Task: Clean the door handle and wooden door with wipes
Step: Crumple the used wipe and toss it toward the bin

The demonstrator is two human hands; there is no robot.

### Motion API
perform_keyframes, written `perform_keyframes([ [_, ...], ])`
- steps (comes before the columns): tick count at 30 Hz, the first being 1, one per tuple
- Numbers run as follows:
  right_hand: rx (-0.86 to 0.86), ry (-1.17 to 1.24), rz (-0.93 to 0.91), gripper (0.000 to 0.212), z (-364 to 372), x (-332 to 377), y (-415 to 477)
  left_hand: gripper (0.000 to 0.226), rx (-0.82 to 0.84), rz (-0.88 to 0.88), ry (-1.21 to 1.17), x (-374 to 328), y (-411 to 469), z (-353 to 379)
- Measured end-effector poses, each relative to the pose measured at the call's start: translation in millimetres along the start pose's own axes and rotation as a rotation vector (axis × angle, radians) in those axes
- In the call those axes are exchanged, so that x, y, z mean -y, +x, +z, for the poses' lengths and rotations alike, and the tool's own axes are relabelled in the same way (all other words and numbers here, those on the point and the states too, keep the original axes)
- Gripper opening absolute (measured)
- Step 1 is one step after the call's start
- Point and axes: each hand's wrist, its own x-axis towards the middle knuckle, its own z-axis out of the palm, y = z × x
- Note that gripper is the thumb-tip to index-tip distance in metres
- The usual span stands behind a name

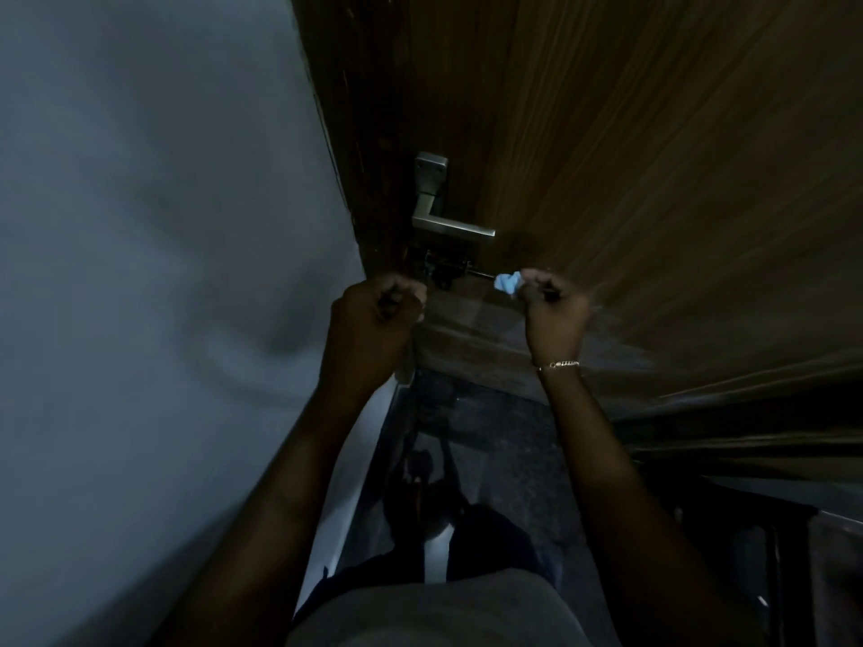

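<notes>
A brown wooden door (630,156) fills the upper right. Its silver lever handle (455,226) sticks out near the door's left edge, and a dark sliding bolt (448,270) sits just below it. My right hand (553,310) pinches a crumpled light-blue wipe (506,282) against the right end of the bolt's rod. A thin bracelet circles that wrist. My left hand (373,319) is curled into a fist at the door's edge, left of the bolt; whether it grips anything I cannot tell.
A pale grey wall (163,273) takes up the whole left side, close to my left arm. A dark glossy floor (490,459) shows below, between my arms. Dark furniture or a frame (770,530) stands at the lower right.
</notes>
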Motion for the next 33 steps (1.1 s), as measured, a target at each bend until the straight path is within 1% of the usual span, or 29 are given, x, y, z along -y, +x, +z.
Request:
perform_keyframes([
  [3,0.153,0.154,0.108,0.024,-9,22,-28,0.010,-0.017,0.013,0.072,1,-19,6],
  [5,0.255,0.209,0.177,0.028,-14,32,-48,0.020,-0.034,0.030,0.106,0,-34,9],
  [8,0.397,0.324,0.250,0.029,-23,47,-79,0.040,-0.071,0.025,0.094,-6,-63,17],
  [9,0.453,0.353,0.239,0.028,-27,52,-89,0.043,-0.095,0.022,0.086,-8,-75,20],
  [11,0.560,0.368,0.167,0.026,-35,61,-105,0.044,-0.156,0.016,0.082,-11,-98,25],
  [16,0.808,0.320,0.043,0.031,-51,74,-135,0.024,-0.364,0.063,0.095,-9,-157,30],
  [18,0.870,0.275,-0.009,0.026,-54,76,-149,0.016,-0.441,0.047,0.080,-7,-180,28],
  [21,0.923,0.200,-0.071,0.013,-58,78,-174,0.010,-0.518,-0.002,-0.027,-6,-216,20],
  [23,0.965,0.175,-0.111,0.006,-59,82,-185,0.017,-0.587,0.002,-0.009,-10,-240,15],
  [26,1.047,0.179,-0.189,0.010,-49,92,-219,0.028,-0.706,-0.013,0.029,-5,-284,-3],
  [29,1.183,0.248,-0.144,0.002,-40,99,-267,0.026,-0.851,-0.034,-0.064,6,-336,-24],
  [33,1.315,0.277,-0.138,0.006,-32,104,-348,0.021,-1.031,-0.053,-0.164,26,-418,-51],
])
